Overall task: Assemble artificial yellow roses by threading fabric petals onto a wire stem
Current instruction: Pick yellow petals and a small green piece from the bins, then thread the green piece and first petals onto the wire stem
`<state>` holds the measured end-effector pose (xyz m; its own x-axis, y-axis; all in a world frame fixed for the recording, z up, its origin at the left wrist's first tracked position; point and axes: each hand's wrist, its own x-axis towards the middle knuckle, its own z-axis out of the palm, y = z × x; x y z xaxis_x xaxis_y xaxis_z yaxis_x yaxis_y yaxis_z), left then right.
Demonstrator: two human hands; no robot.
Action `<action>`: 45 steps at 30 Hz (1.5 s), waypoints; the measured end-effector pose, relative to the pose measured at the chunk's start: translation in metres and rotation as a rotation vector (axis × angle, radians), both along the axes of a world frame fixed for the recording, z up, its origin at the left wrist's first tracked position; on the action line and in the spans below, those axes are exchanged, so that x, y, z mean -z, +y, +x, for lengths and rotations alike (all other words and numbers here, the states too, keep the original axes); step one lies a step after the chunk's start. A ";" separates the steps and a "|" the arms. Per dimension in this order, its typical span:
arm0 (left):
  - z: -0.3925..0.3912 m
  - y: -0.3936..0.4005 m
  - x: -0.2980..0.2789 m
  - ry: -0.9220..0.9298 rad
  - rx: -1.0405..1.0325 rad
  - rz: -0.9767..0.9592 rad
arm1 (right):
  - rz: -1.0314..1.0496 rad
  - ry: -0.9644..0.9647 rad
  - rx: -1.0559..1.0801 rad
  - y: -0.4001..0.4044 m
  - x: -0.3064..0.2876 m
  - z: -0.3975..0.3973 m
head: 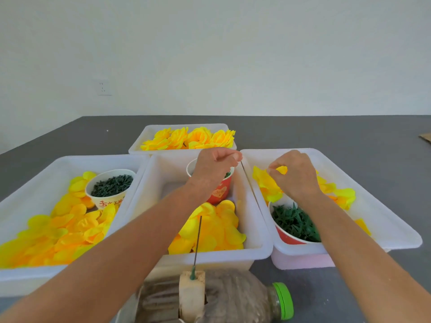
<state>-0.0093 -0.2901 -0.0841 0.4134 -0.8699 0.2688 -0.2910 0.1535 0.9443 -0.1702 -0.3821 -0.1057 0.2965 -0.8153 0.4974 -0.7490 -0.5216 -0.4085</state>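
Threading is the step: left hand (pixel 215 167) pinches the thin dark wire stem (pixel 249 185) at centre frame, while right hand (pixel 295 177) fingers (pixel 271 171) pinch a yellow fabric petal (pixel 265 180) over the right-hand white plastic tray (pixel 396 231). Hold the wire steady (it looks flexible) and aim for the petal's centre.

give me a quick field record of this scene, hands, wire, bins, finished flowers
left hand: left hand pinches the wire stem at its top end
right hand: right hand pinches a yellow petal over the right bin
finished roses: finished roses in the far bin
loose petals: petal pile in the left bin
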 end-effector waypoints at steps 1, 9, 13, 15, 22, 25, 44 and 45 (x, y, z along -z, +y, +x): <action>0.002 0.003 -0.003 -0.011 0.000 -0.004 | -0.020 0.002 -0.027 0.002 -0.003 0.000; 0.014 0.025 -0.020 -0.001 -0.009 -0.038 | 0.042 -0.215 -0.375 0.053 -0.038 0.022; 0.025 0.042 -0.016 -0.043 -0.059 -0.024 | 0.229 -0.393 -0.607 0.088 -0.034 0.050; 0.036 0.052 -0.012 -0.137 -0.109 -0.007 | 0.302 -0.445 -0.645 0.097 -0.031 0.065; 0.102 0.084 -0.010 -0.393 -0.311 0.149 | 0.433 -0.507 -0.694 0.100 -0.026 0.102; 0.144 0.092 -0.011 -0.700 -0.511 0.336 | 0.460 -0.486 -0.693 0.103 -0.019 0.120; 0.211 0.083 0.029 -1.080 -0.675 0.753 | 0.385 -0.296 -0.680 0.102 0.001 0.136; 0.212 0.084 0.028 -1.059 -0.696 0.726 | 0.384 -0.304 -0.674 0.101 0.002 0.136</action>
<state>0.2027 -0.2065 -0.1120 0.6907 -0.6547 0.3071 -0.6993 -0.7129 0.0530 -0.0345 -0.2806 -0.1073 0.6797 -0.6400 0.3584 -0.1542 -0.6023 -0.7832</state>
